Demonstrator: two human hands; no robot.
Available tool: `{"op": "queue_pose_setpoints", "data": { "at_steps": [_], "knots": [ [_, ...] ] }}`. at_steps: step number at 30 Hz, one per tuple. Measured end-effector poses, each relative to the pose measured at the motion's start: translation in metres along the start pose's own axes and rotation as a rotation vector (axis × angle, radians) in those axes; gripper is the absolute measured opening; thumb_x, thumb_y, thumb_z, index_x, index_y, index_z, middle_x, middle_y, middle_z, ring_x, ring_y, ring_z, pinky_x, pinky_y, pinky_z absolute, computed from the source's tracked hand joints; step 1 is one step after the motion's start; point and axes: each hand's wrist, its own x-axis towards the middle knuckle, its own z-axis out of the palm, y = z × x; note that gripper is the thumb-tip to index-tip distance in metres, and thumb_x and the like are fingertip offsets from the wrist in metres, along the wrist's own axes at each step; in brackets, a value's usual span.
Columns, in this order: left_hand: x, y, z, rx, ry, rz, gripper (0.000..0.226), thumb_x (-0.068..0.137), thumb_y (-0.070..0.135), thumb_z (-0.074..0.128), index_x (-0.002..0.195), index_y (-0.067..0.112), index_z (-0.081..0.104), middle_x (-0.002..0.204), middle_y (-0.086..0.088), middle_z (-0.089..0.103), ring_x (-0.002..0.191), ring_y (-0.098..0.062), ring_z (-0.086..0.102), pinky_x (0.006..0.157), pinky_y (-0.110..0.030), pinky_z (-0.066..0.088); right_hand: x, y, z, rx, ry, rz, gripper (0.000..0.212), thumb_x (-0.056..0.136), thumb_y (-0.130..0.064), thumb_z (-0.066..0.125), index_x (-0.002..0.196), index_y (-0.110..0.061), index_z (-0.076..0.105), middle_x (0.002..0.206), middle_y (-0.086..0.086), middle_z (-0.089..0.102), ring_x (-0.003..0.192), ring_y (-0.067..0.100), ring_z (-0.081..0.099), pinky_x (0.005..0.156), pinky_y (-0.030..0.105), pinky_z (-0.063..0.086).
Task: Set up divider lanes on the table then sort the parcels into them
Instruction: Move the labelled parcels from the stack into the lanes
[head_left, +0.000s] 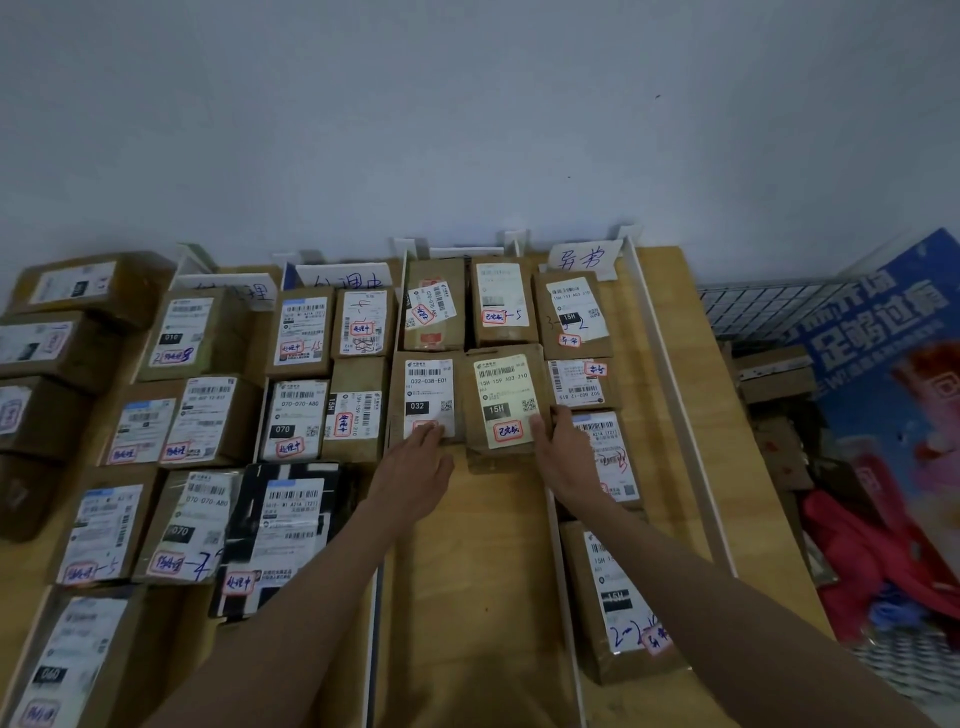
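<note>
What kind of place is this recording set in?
Probably a small parcel sorting room: labelled cardboard parcels lie in rows on a wooden table, split by white divider strips with handwritten lane signs.

The scene is dim, under soft, even light with a cool bluish cast on the wall (467, 114). Shadows are faint; the darkest areas lie along the left edge and bottom corners. The wide-angle lens bows the white dividers (675, 389) and splays the desk (483, 571) outward. Central parcel labels (506, 400) read fairly sharp, while labels near the edges smear. No strong glare shows.
</note>
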Motion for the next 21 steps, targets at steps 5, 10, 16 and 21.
{"op": "queue_pose_setpoints", "data": {
  "at_steps": [5, 10, 16, 21],
  "knots": [
    [0.003, 0.002, -0.001, 0.033, 0.0, -0.009, 0.056, 0.101, 0.04, 0.042, 0.15, 0.016, 0.031, 0.152, -0.005, 0.038, 0.127, -0.026, 0.05, 0.106, -0.042, 0.042, 0.008, -0.005, 0.002, -0.137, 0.029, 0.022, 0.045, 0.102, -0.042, 0.043, 0.127, -0.006, 0.051, 0.13, 0.014, 0.047, 0.113, 0.029, 0.053, 0.093, 0.047, 0.05],
    [0.011, 0.008, -0.001, 0.07, 0.002, -0.019, 0.07, 0.095, 0.056, 0.047, 0.153, 0.028, 0.02, 0.147, -0.004, 0.04, 0.129, -0.028, 0.047, 0.107, -0.045, 0.041, 0.014, -0.007, 0.003, -0.136, 0.031, 0.002, 0.046, 0.101, -0.045, 0.046, 0.128, -0.008, 0.053, 0.132, 0.012, 0.045, 0.114, 0.029, 0.053, 0.093, 0.05, 0.051],
    [0.012, 0.004, 0.009, 0.064, 0.009, -0.052, 0.077, 0.091, 0.06, 0.05, 0.154, 0.028, 0.017, 0.146, -0.005, 0.039, 0.129, -0.03, 0.045, 0.106, -0.051, 0.042, 0.013, -0.003, 0.005, -0.093, 0.019, -0.049, 0.045, 0.101, -0.041, 0.049, 0.133, -0.009, 0.051, 0.131, 0.012, 0.047, 0.117, 0.026, 0.052, 0.096, 0.044, 0.049],
    [0.013, 0.007, 0.006, 0.066, 0.018, -0.054, 0.075, 0.092, 0.058, 0.052, 0.153, 0.029, 0.019, 0.145, -0.004, 0.04, 0.127, -0.029, 0.046, 0.103, -0.046, 0.045, 0.02, 0.0, 0.006, -0.103, -0.007, -0.047, 0.041, 0.101, -0.041, 0.048, 0.125, -0.008, 0.056, 0.126, 0.011, 0.052, 0.114, 0.026, 0.054, 0.095, 0.042, 0.05]
  ]
}}
